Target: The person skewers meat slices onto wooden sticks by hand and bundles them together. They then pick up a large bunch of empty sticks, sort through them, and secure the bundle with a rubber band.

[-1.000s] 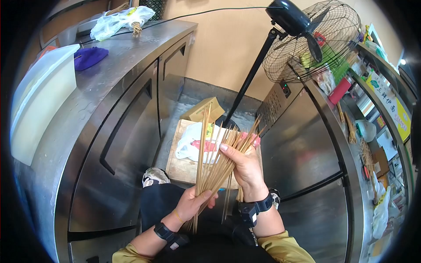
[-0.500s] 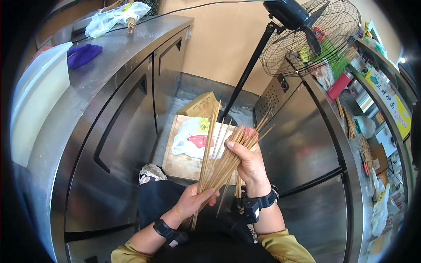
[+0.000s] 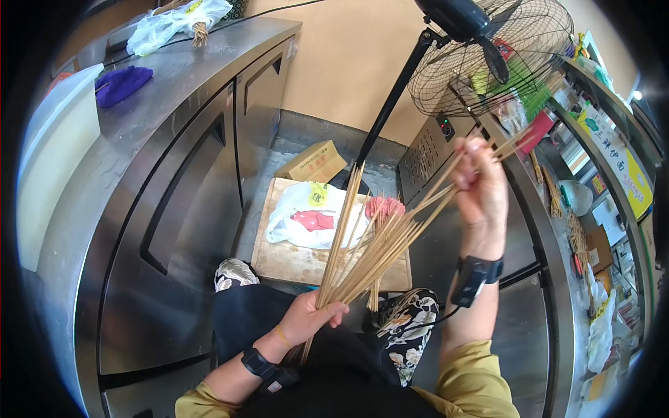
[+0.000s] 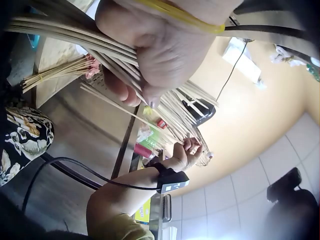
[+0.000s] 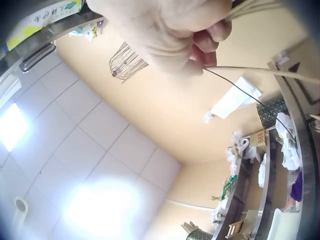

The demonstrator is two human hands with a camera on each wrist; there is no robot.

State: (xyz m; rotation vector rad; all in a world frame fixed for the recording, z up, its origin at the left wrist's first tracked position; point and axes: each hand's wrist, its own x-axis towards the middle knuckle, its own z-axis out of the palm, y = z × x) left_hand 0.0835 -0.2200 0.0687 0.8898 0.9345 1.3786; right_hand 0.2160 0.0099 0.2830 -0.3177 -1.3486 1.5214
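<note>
My left hand [image 3: 306, 317] grips the lower end of a fanned bundle of bamboo skewers [image 3: 362, 244] over my lap. In the left wrist view the left hand [image 4: 160, 50] is curled round those skewers [image 4: 75, 35]. My right hand [image 3: 481, 188] is raised high to the right and pinches a few skewers [image 3: 446, 184] that it draws out of the bundle. The right wrist view shows the right hand [image 5: 175, 30] with its fingers curled on thin sticks [image 5: 260, 72].
A wooden board [image 3: 279, 258] on the floor carries a white plastic bag [image 3: 306, 219] and another skewer bunch [image 3: 376, 292]. Steel cabinets [image 3: 174, 209] stand on both sides. A fan on a stand [image 3: 488, 56] and a cardboard box [image 3: 310, 164] are ahead. The right counter [image 3: 557, 209] is cluttered.
My right hand has left the middle of the bundle and risen up and to the right, pulling a few skewers with it. The left hand has stayed put, still gripping the bundle.
</note>
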